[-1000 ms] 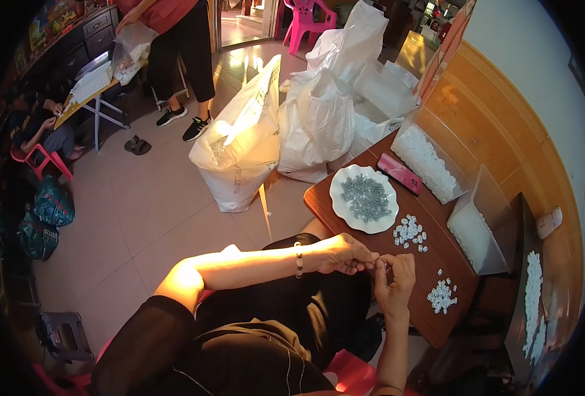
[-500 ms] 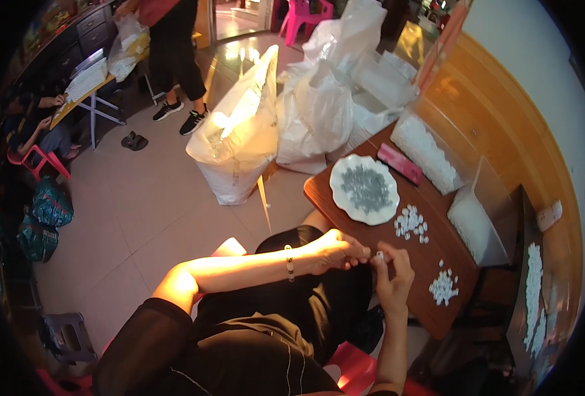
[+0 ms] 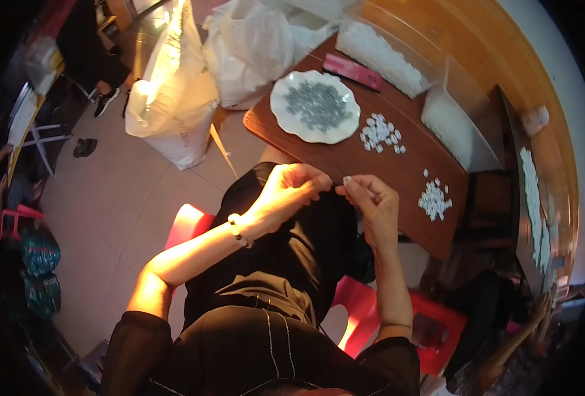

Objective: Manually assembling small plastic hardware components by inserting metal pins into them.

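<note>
Both my hands are raised over my lap at the near edge of the brown table (image 3: 292,146), fingertips almost meeting. My left hand (image 3: 291,191), with a beaded bracelet (image 3: 240,231) on its wrist, is closed in a pinch. What it pinches is too small to make out. Thumb and fingers of my right hand (image 3: 375,201) close on a small white piece (image 3: 347,179). Beyond them lies a scalloped white plate (image 3: 280,125) of small grey pieces (image 3: 317,105). To its right are a loose group of white pieces (image 3: 379,133) and a nearer, smaller white pile (image 3: 435,201).
Two clear containers of white pieces, one long (image 3: 381,56) and one nearer (image 3: 454,132), line the table's far side beside a pink box (image 3: 352,71). Large white sacks (image 3: 174,125) stand on the floor at far left. Another person (image 3: 85,46) stands beyond. A red stool (image 3: 358,307) shows beneath me.
The whole view has shifted, so the table sits higher and further left. My hands have drawn slightly apart, and my left forearm now slants more steeply upward.
</note>
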### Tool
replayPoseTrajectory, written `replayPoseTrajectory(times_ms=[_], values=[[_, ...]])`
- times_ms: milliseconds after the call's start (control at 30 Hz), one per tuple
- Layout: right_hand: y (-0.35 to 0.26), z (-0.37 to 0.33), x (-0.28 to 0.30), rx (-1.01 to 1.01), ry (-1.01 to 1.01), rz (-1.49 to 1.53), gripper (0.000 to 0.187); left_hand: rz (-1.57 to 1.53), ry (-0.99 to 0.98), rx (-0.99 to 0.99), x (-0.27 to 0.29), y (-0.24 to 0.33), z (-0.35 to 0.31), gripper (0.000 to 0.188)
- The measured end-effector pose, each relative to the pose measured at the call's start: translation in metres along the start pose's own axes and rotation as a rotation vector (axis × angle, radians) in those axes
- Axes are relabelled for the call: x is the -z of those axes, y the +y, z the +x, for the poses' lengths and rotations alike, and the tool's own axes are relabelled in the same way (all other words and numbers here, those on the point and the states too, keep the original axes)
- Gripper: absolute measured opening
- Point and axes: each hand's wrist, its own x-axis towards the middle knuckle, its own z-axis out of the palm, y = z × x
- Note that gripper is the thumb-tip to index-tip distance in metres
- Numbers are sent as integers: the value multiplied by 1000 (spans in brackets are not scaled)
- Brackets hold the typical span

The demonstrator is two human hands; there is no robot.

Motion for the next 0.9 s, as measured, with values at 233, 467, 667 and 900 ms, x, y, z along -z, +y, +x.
replayPoseTrajectory(times_ms=[233,467,667,900], values=[[13,-1,7,1,-29,64,15,63,-8,-10,-6,-2,6,23],[18,-1,11,65,24,-15,13,72,-9,-11,-10,-4,8,19],[26,2,13,43,-4,-52,12,81,-24,24,-9,-4,8,22],[29,2,11,84,50,-83,12,112,15,19,-13,-5,7,24]])
